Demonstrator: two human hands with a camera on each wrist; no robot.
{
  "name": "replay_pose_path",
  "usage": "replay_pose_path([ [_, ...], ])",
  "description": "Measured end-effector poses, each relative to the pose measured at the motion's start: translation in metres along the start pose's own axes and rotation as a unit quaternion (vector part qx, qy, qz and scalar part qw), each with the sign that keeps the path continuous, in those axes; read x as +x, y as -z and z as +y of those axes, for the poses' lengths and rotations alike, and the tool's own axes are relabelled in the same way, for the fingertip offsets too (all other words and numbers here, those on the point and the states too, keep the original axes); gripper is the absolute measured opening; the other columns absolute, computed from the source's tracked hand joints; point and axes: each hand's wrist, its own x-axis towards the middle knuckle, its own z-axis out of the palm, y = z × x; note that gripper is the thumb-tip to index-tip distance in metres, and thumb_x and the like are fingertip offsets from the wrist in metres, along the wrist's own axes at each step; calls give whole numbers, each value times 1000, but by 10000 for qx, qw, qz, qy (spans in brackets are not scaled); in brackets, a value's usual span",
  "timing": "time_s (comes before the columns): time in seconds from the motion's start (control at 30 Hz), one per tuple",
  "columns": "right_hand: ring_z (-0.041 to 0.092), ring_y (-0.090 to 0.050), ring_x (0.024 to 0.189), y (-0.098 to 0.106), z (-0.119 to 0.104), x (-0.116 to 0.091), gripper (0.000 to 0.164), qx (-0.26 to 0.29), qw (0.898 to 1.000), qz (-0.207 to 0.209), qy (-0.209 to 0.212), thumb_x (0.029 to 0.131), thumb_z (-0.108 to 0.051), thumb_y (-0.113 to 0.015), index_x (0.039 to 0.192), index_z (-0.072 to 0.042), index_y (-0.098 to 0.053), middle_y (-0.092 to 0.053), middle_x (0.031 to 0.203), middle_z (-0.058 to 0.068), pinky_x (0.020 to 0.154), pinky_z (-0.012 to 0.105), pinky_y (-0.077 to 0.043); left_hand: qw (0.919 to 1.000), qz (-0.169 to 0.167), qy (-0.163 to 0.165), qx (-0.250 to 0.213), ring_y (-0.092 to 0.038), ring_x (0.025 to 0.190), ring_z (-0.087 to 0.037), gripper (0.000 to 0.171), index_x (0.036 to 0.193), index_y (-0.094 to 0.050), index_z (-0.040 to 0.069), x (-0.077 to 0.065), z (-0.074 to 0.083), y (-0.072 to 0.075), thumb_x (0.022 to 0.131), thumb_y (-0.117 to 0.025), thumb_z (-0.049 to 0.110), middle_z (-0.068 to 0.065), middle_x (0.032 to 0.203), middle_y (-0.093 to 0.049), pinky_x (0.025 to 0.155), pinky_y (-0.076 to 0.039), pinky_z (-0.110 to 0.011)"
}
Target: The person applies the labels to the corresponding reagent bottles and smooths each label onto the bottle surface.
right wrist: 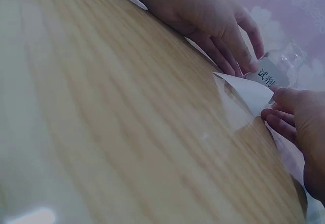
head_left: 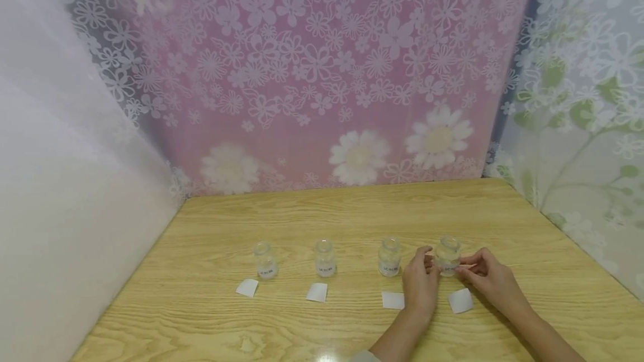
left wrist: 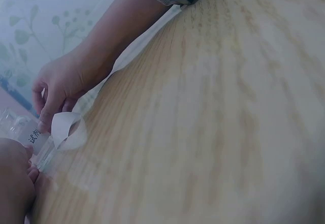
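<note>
A small clear glass jar [head_left: 448,251] with a white printed label [right wrist: 270,73] stands between both hands at the right of the row. My left hand [head_left: 421,285] grips its left side, thumb toward the front and fingers curled around toward the back. From the right, my right hand [head_left: 495,285] pinches at the label's right end, thumb against the jar's front. Its other fingers are curled below. In front of the jar lies a slightly curled white paper square [head_left: 460,300], which overlaps the jar's base in the left wrist view.
Three similar labelled jars stand leftward: one jar [head_left: 389,257] beside my left hand, a middle jar [head_left: 325,258] and a far left jar [head_left: 265,261]. Before each lies white paper [head_left: 317,292]. Flowered curtains [head_left: 327,71] border the wooden table [head_left: 201,317].
</note>
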Motion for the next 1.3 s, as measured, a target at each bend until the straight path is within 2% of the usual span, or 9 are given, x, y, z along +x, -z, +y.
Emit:
replay_pose_path([
  [0.13,4,-59,66,-4,0,3,46,274,9994,-182,-56,73,8,-72,112,8,-47,-60,90,19,54,18,-48,10000,-41,56,-53,-60,79,-5,33,110,-64,11,0,-1,1,79,-70,0,3,91,-63,67,-47,-13],
  [0.23,3,-55,64,-8,-3,7,51,190,9991,-310,-233,72,3,-75,113,10,-46,-57,91,16,51,21,-47,10000,-6,-16,-38,-60,79,-5,31,109,-65,10,-1,-3,0,80,-69,0,2,90,-63,66,-47,-12],
  [0.37,4,-52,63,-11,-9,11,49,-7,9981,-397,-461,71,-5,-78,106,9,-47,-53,89,13,49,23,-46,9999,14,-82,-99,-60,78,-4,27,108,-66,9,-2,-3,0,81,-69,3,2,90,-63,65,-47,-11],
  [0.63,7,-58,70,0,-5,9,36,-148,9960,-671,-562,76,-14,-76,102,-5,-52,-57,93,9,55,25,-49,9992,-101,191,-328,-58,79,-2,26,108,-66,11,-3,-1,0,82,-69,12,4,90,-62,66,-46,-11],
  [0.77,7,-61,74,6,3,8,31,-58,9976,-645,-233,77,-10,-74,101,-10,-55,-61,96,9,59,25,-51,9989,-124,268,-372,-59,80,-2,26,107,-66,10,-3,0,0,81,-69,13,4,91,-62,67,-46,-12],
  [0.87,7,-62,77,8,8,9,29,46,9981,-607,127,76,-2,-72,101,-8,-58,-63,95,11,62,23,-51,9988,-125,281,-369,-59,80,-4,27,107,-66,10,-2,1,1,80,-69,13,3,92,-63,68,-47,-13],
  [0.97,7,-62,79,10,11,10,26,183,9975,-646,201,79,0,-69,103,-4,-60,-64,96,11,64,20,-50,9985,-123,295,-445,-60,81,-5,27,106,-67,9,-2,0,1,79,-69,11,2,92,-64,68,-47,-13],
  [1.2,1,-58,89,16,11,8,23,548,9921,-1012,-494,91,-8,-57,112,2,-60,-63,105,16,70,17,-48,9971,-96,309,-687,-61,83,-7,28,106,-68,7,-1,-1,3,78,-70,5,0,94,-65,69,-47,-13],
  [1.3,-3,-56,88,16,11,8,24,627,9910,-1042,-555,92,-7,-55,112,6,-59,-62,106,20,70,17,-48,9960,-120,341,-812,-61,84,-8,28,106,-68,6,0,-1,4,78,-70,4,0,95,-66,70,-47,-13],
])
